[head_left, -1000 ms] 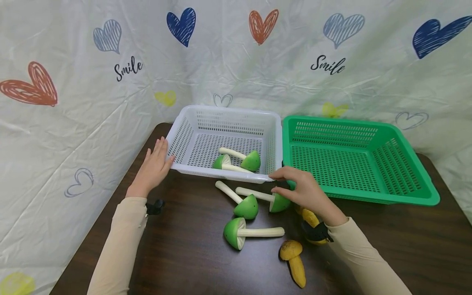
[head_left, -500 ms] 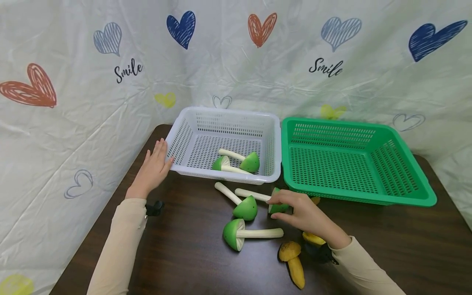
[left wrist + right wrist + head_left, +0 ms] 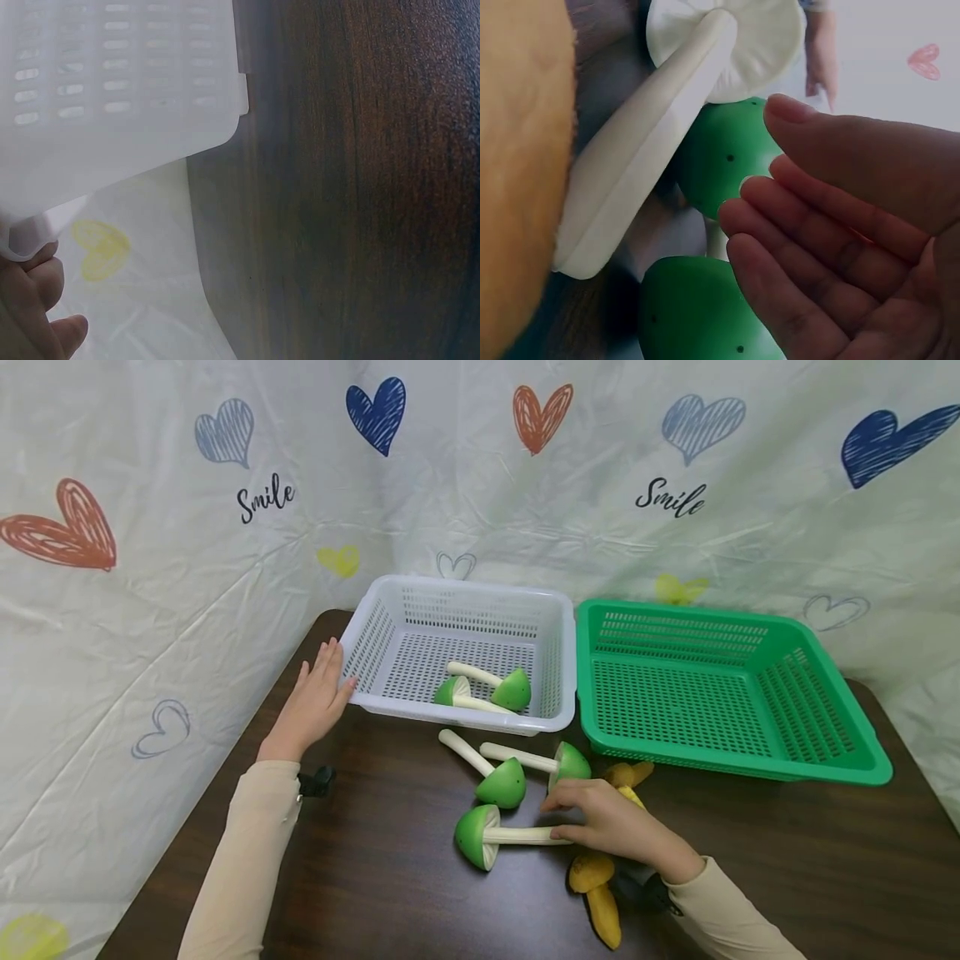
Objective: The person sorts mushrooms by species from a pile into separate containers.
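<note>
My left hand (image 3: 309,703) rests against the left side of the white basket (image 3: 450,713), its fingers straight. Inside that basket lie two green-capped toy mushrooms (image 3: 513,690). Over the stem end of the nearest green-capped mushroom (image 3: 472,837) is my right hand (image 3: 618,827). In the right wrist view its fingers (image 3: 780,292) are loosely bent, nothing between them and the thumb, and the white stem (image 3: 641,150) stands apart from them. Two more green-capped mushrooms (image 3: 502,783) lie on the table just in front of the basket.
A green basket (image 3: 738,762) stands right of the white one. Yellow-brown mushrooms (image 3: 603,914) lie beside and below my right hand, some partly hidden by it. The dark wooden table (image 3: 375,877) meets a heart-printed cloth (image 3: 480,485) behind and at left.
My right hand has left the white basket's front right corner and come toward me, down to the nearest green-capped mushroom's stem. The left hand has stayed in place.
</note>
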The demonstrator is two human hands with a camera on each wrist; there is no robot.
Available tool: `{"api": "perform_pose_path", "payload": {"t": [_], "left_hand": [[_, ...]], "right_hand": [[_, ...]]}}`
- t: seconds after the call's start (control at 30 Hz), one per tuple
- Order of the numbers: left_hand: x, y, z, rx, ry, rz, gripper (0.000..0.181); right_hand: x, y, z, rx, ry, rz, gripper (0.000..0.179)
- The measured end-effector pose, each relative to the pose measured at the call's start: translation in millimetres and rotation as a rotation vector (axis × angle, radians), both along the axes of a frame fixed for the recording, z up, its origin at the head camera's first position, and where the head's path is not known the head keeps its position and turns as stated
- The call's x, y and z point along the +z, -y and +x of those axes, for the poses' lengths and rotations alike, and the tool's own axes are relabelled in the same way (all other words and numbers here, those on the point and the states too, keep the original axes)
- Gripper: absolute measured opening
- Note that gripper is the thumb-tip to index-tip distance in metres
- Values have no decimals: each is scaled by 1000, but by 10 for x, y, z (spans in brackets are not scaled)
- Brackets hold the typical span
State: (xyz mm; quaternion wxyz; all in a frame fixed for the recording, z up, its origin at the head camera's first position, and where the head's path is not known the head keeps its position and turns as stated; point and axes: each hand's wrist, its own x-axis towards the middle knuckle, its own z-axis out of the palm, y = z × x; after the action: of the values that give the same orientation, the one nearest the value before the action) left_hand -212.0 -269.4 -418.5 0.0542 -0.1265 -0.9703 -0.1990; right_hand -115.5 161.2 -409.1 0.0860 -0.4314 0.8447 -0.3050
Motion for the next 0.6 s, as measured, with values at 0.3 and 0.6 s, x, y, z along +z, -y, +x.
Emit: {"api": "perform_pose_path", "payload": {"t": [0.3, 0.6], "left_hand": [[12, -3, -11, 0, 13, -12, 67], [10, -12, -17, 9, 3, -22, 67]], "right_hand": [[-63, 7, 12, -11, 47, 44, 16], [-129, -6, 5, -23, 34, 164, 18]]}}
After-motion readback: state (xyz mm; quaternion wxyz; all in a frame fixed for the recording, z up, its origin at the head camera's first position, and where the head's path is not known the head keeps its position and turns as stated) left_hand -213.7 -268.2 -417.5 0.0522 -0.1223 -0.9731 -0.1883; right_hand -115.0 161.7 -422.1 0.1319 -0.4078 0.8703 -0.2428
